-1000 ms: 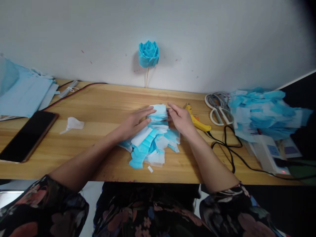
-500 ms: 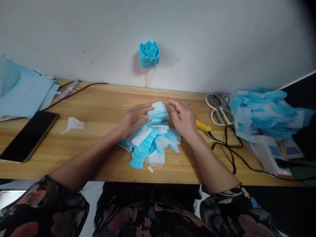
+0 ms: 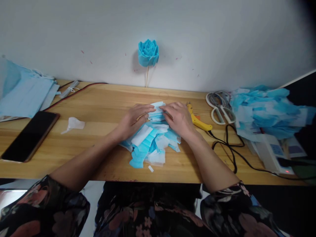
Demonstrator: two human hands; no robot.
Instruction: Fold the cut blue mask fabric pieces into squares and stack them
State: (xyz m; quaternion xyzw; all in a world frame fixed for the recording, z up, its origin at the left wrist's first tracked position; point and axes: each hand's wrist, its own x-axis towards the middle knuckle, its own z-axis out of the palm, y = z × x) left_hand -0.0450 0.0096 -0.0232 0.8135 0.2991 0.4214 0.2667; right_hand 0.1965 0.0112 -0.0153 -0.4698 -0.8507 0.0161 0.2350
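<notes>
A small stack of pale blue and white fabric pieces [image 3: 156, 113] lies on the table between my hands. My left hand [image 3: 132, 121] grips its left side, fingertips on the top edge and thumb at the near side. From the right, my right hand [image 3: 179, 119] closes on the stack, its fingertips on top and its thumb at the side. Just in front is a loose heap of blue and white cut strips [image 3: 148, 144], partly under my left hand. The undersides of my fingers are hidden.
A yellow glue gun [image 3: 201, 123] lies right of my right hand, its black cord trailing past white-handled scissors [image 3: 221, 115]. A heap of cut pieces [image 3: 266, 112] is far right. A phone [image 3: 31, 136] and blue masks [image 3: 24, 89] lie left; a blue fabric flower [image 3: 148, 53] stands at the wall.
My right hand has moved left onto the stack from just beside it, uncovering more of the glue gun. My left hand has stayed at the stack's left side.
</notes>
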